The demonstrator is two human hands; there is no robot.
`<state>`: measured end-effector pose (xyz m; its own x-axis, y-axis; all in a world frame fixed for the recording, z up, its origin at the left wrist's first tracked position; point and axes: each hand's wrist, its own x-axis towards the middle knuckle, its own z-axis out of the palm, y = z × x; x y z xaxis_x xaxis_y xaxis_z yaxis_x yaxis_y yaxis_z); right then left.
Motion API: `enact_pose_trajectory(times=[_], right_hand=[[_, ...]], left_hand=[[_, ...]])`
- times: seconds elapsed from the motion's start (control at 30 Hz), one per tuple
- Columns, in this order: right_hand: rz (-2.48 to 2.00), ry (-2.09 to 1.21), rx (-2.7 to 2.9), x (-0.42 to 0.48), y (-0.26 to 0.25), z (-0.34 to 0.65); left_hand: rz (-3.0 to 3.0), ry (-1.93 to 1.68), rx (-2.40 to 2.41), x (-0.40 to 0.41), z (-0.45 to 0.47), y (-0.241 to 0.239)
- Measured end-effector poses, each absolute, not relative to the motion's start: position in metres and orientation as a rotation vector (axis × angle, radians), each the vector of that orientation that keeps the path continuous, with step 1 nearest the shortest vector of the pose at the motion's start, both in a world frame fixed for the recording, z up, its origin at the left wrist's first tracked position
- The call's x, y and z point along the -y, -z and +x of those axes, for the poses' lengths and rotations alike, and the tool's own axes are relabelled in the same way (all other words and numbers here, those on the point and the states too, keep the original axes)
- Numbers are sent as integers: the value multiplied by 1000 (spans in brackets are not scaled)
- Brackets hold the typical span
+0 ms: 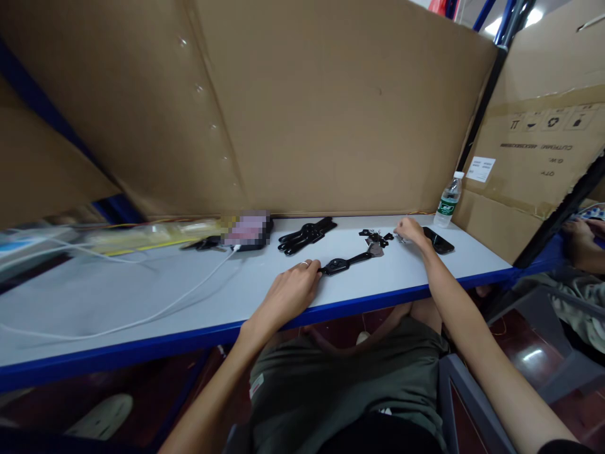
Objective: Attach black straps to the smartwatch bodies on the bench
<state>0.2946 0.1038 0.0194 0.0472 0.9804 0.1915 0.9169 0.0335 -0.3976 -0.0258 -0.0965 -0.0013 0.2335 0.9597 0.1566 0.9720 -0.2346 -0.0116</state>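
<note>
My left hand is closed on the near end of a black watch-shaped strap, which lies slantwise at the front of the table. The strap's far end reaches a small pile of black and silvery pieces. To the right of the pile, my right hand is low over the table with its fingers pinched together. Something small and shiny shows under those fingers, too small to name. Further back lies a bunch of similar black straps, side by side, touched by neither hand.
A black phone lies just right of my right hand, with a water bottle behind it. On the left are a blurred device, a white cable and clear plastic bags. Cardboard walls enclose the table.
</note>
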Motion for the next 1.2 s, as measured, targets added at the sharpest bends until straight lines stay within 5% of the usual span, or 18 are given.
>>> enact_pose_trajectory(times=[0.93,1.2], right_hand=[[-1360,-601,2232,-104,5,250],[-1713,-201,2037,-98,7,245]], left_hand=[[-2378,218,1862,95,-28,4],[-2378,188,1897,96,-26,3]])
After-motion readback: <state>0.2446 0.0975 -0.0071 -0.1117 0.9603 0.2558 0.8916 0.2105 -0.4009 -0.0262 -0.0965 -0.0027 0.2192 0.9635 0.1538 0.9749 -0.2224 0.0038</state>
